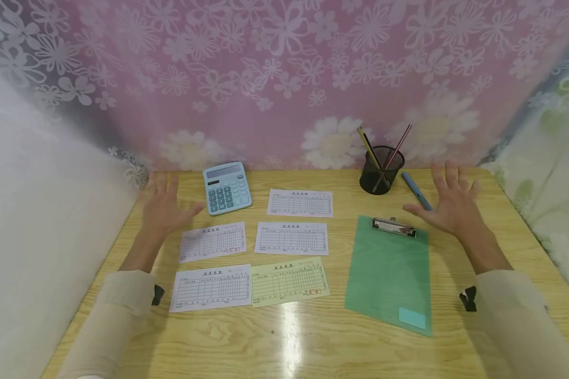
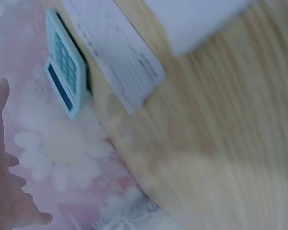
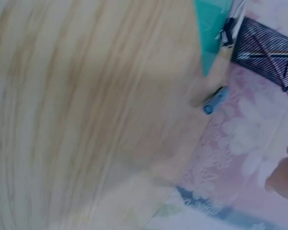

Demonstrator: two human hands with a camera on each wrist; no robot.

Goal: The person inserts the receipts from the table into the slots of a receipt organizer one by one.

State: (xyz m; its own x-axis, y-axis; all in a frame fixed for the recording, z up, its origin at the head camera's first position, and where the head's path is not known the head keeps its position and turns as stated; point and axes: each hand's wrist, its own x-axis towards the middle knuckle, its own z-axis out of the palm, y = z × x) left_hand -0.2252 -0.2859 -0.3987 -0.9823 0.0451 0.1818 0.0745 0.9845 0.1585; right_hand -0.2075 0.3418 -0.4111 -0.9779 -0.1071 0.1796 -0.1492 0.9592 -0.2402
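The left hand [image 1: 165, 206] is spread with fingers extended, holding nothing, left of the blue calculator [image 1: 227, 188]; its fingers also show at the edge of the left wrist view [image 2: 9, 187], near the calculator [image 2: 66, 64]. The right hand [image 1: 452, 202] is spread too, beside the blue pen [image 1: 416, 190], its thumb near the pen's lower end; whether they touch I cannot tell. Part of that hand [image 3: 284, 175] shows in the right wrist view, where the pen [image 3: 215, 100] lies apart from it. Below and left of the right hand lies a green clipboard [image 1: 388, 273].
Several white slips [image 1: 291, 238] and a yellow slip [image 1: 289, 281] lie in the middle and left of the wooden table [image 1: 227, 342]. A black mesh cup [image 1: 381, 171] with pencils stands at the back right. Flowered cloth [image 1: 284, 79] hangs behind the table.
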